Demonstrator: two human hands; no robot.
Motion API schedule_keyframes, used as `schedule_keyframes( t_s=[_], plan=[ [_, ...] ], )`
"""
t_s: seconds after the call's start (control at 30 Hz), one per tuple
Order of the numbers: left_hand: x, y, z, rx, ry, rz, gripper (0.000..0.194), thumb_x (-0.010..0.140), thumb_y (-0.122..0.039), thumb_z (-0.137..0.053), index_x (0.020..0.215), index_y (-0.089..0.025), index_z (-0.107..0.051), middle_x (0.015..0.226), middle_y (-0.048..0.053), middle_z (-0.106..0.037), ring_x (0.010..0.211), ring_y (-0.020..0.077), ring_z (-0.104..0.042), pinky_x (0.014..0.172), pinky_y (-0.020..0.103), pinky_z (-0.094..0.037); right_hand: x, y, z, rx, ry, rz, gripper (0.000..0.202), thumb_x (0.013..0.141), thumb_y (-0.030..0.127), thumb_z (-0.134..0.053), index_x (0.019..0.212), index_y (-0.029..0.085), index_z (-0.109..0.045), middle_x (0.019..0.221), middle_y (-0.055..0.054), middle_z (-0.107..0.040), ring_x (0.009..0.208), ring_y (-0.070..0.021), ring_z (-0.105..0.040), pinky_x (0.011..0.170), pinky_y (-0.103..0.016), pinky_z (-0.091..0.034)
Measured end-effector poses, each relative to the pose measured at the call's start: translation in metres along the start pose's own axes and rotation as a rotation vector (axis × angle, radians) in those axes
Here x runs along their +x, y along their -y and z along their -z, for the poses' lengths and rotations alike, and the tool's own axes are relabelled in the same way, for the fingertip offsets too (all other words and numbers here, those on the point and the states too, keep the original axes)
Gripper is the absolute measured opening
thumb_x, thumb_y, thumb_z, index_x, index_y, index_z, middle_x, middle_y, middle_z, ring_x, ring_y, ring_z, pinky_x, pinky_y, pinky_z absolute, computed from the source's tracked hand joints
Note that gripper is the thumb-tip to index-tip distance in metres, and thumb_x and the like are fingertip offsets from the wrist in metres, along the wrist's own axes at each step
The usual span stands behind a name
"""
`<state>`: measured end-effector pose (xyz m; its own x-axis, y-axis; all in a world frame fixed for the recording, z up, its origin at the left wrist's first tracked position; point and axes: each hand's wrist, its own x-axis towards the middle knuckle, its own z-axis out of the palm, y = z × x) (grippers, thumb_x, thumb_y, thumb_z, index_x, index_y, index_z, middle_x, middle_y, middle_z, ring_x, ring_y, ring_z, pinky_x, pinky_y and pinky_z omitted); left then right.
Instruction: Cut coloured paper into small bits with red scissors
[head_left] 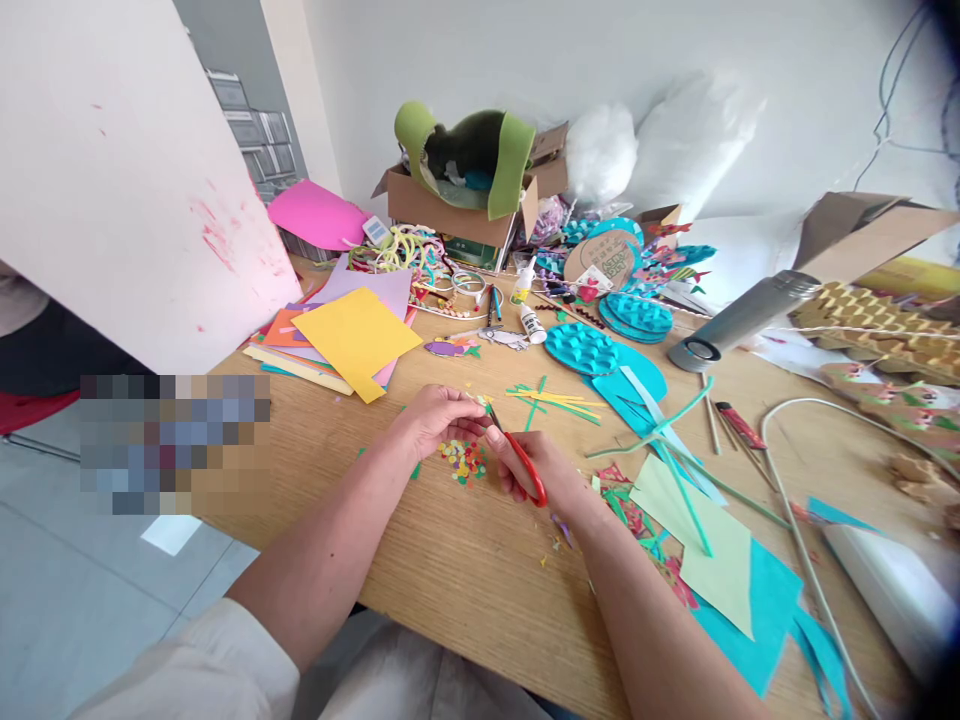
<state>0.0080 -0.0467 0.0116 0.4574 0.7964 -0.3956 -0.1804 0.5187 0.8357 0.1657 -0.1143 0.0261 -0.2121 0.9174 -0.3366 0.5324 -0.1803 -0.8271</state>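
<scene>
Near the middle of the wooden table, my left hand (448,420) pinches a small piece of paper (486,406), pale green or yellow, at its fingertips. Red-handled scissors (531,470) are held in my right hand (534,468), their blades pointing up and left at that piece. Just below my left fingers lies a pile of tiny red, yellow, white and green paper bits (463,460). Beyond my right hand, thin yellow and green paper strips (555,397) lie crossed. A green scrap shows partly under my left wrist.
Coloured paper sheets (356,340) are stacked at the back left. Glue bottles (533,325), blue egg-tray ovals (581,349) and a metal flask (739,320) stand or lie behind. Blue and green sheets (712,550) with scraps are by my right forearm. A red cutter (740,425) lies right.
</scene>
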Motion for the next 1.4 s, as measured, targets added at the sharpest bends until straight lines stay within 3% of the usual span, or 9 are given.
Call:
schedule_keyframes(
  t_s=[0.3,0.77,1.2,1.4],
  plan=[
    [-0.0029,-0.0042,0.0029,0.075,0.037,0.004,0.012,0.057,-0.019,-0.074,0.061,-0.01,-0.067,0.061,0.008,-0.068,0.051,0.0121,-0.061,0.054,0.024,-0.048,-0.003,0.0042,0.0013,0.026,0.053,0.003,0.063,0.082,0.072,-0.035,0.056,0.017,-0.048,0.048,-0.002,-0.054,0.038,-0.0087,-0.046,0.04,-0.019,-0.036],
    [-0.0031,-0.0053,0.0055,0.139,0.059,0.019,0.017,0.054,-0.023,-0.073,0.061,-0.01,-0.064,0.065,0.007,-0.069,0.052,0.0117,-0.06,0.055,0.024,-0.049,-0.0006,-0.0022,0.0008,0.047,0.035,-0.058,0.058,0.079,0.069,-0.047,0.054,0.017,-0.047,0.042,0.001,-0.051,0.035,-0.0089,-0.046,0.035,-0.018,-0.034],
    [-0.0023,-0.0035,0.0048,0.088,0.078,0.014,0.019,0.055,-0.023,-0.075,0.063,-0.011,-0.062,0.059,0.004,-0.065,0.051,0.0115,-0.06,0.054,0.024,-0.048,0.0007,-0.0017,0.0008,0.032,0.0,-0.052,0.057,0.079,0.068,-0.047,0.052,0.018,-0.046,0.042,0.001,-0.051,0.035,-0.0097,-0.046,0.035,-0.019,-0.034],
    [-0.0011,-0.001,0.0037,0.033,0.057,-0.023,0.02,0.055,-0.021,-0.075,0.068,-0.011,-0.064,0.068,0.007,-0.069,0.056,0.0132,-0.063,0.058,0.025,-0.05,0.0003,-0.0017,0.0008,0.02,0.003,0.005,0.061,0.082,0.069,-0.041,0.052,0.016,-0.048,0.043,0.0,-0.051,0.036,-0.0096,-0.046,0.036,-0.019,-0.034]
  ],
)
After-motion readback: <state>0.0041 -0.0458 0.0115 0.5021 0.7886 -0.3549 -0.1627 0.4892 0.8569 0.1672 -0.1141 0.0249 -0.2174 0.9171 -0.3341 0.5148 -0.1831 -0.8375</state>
